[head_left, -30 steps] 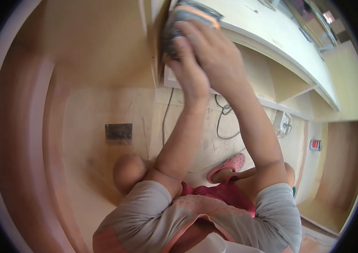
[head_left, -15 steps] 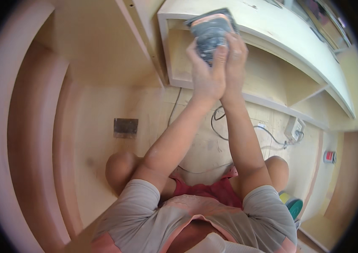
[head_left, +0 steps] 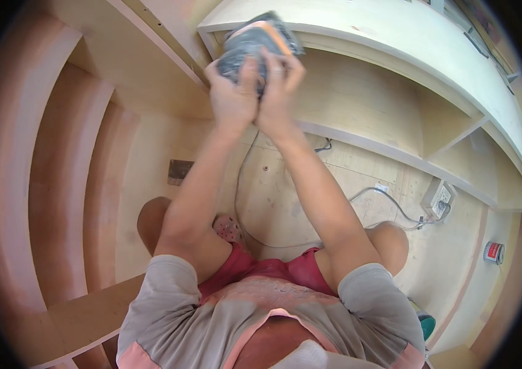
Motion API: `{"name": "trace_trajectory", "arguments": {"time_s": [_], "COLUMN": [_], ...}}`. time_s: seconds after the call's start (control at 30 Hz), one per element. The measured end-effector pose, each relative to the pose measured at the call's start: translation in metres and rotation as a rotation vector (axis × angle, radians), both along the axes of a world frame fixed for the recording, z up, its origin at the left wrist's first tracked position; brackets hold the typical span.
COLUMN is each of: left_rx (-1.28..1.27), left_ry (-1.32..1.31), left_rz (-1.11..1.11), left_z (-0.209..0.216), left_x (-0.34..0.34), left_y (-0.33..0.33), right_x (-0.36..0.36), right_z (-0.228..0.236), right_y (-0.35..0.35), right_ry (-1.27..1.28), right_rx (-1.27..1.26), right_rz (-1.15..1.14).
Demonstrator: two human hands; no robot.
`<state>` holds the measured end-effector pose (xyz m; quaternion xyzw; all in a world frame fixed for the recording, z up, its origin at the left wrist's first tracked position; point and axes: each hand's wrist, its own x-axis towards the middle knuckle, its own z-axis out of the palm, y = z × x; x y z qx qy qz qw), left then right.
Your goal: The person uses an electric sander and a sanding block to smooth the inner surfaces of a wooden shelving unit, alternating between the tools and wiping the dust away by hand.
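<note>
Both my hands grip a dusty dark electric sander (head_left: 250, 44) with an orange stripe, at the left end of the white cabinet (head_left: 359, 37). My left hand (head_left: 234, 101) wraps its near left side. My right hand (head_left: 278, 92) closes around the right side, wrist against the left one. Fast motion smears the sander and fingers a little. The sander's flat end lies over the cabinet's front edge; whether it touches the wood cannot be seen. A grey cord (head_left: 239, 184) hangs below my hands and loops over the floor.
A white power outlet box (head_left: 438, 198) with a plug in it sits under the cabinet at right. A small red-and-white can (head_left: 493, 253) stands farther right; a green-lidded can (head_left: 426, 326) is by my right side. Curved wooden shelves (head_left: 58, 166) rise at left.
The sander and both hands have swung left along the cabinet's front edge, and the sander has turned. My view has shifted too, showing more of the left shelves and my left shoe.
</note>
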<state>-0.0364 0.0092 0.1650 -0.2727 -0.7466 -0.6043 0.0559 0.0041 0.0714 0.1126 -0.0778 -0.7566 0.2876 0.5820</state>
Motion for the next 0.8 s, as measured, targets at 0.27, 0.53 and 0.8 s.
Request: {"name": "trace_trajectory", "arguments": {"time_s": [0.27,0.53,0.8], "left_rx": [-0.134,0.031,0.018], "left_ry": [0.236,0.047,0.171], "left_rz": [-0.161,0.006,-0.002], "left_z": [0.013,0.012,-0.002], "left_x": [0.048,-0.023,-0.012], "left_y": [0.038,-0.007,0.004], "right_x": [0.044,-0.015,-0.012], "right_z": [0.007,0.017,0.008], "right_y": [0.028,-0.012,-0.005], "right_ry": [-0.076,-0.176,-0.119], "right_rx": [-0.201,-0.285,-0.343], "right_rz": [-0.232,0.083,0.152]}}
